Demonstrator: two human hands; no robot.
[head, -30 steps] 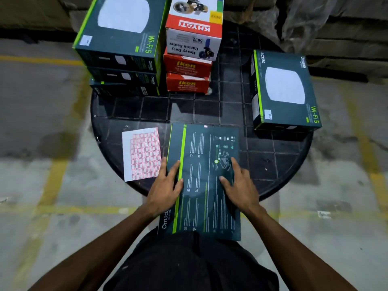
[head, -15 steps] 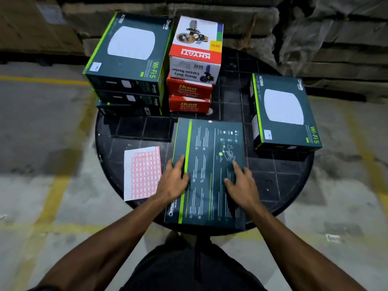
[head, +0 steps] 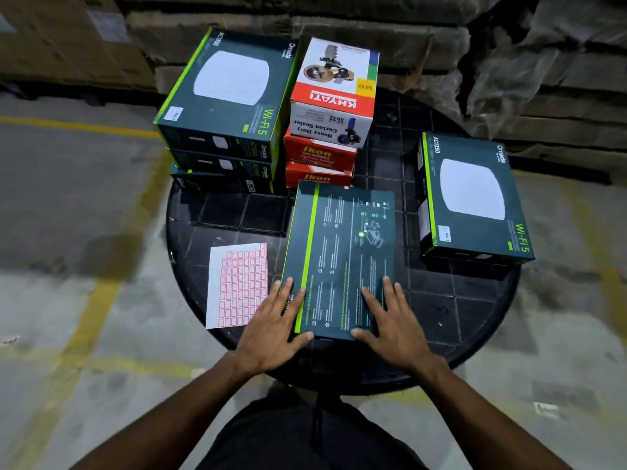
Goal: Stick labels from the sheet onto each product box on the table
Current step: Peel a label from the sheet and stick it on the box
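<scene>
A dark green box (head: 341, 252) lies back side up at the front middle of the round black table (head: 475, 317). My left hand (head: 274, 327) rests flat on its near left corner, fingers straight, thumb along the near edge. My right hand (head: 393, 320) rests flat on its near right corner in the same way. The white label sheet (head: 235, 284) with red-bordered labels lies on the table just left of the box, partly under my left hand's edge.
A stack of three dark green Wi-Fi boxes (head: 224, 106) stands at the back left, the top one bearing a small white label. A Khyati carton sealer box (head: 334, 93) sits on two red Ikon boxes (head: 319, 164). Another labelled green box (head: 471, 201) lies at right. Concrete floor surrounds the table.
The green box has slid away from me, further onto the table, with both hands flat on its near end. The view has tilted up.
</scene>
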